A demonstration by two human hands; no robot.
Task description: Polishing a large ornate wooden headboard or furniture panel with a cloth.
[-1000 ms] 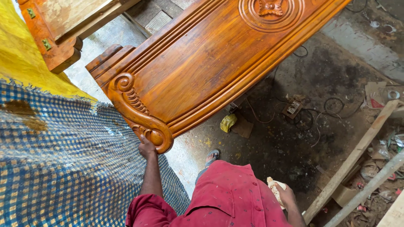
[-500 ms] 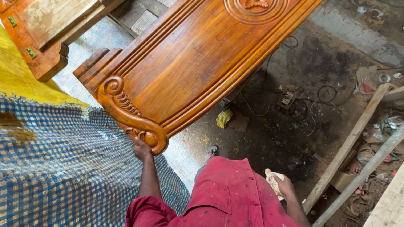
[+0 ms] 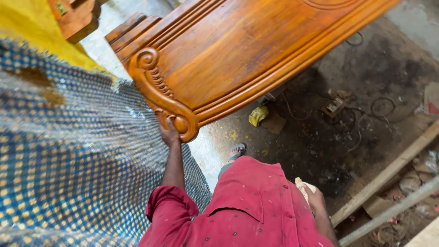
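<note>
A large polished wooden panel (image 3: pixel 238 55) with a carved scroll corner slants across the top of the head view. My left hand (image 3: pixel 169 132) reaches up and grips the underside of the scroll corner (image 3: pixel 157 91). Low at the right, beside my red shirt, my right hand (image 3: pixel 313 195) is closed on a pale wad of cloth (image 3: pixel 302 185). My foot in a sandal (image 3: pixel 237 149) shows on the floor below the panel.
A blue checked cloth (image 3: pixel 77 174) with a yellow patch covers the left. Another carved wooden piece (image 3: pixel 75 16) stands at top left. The dark stained floor holds a yellow rag (image 3: pixel 257 115), wires, a small block and long wooden battens (image 3: pixel 388 171) at the right.
The panel's scroll corner now sits farther right and lower in view, with my left hand still on it. The right hand stays low with the cloth.
</note>
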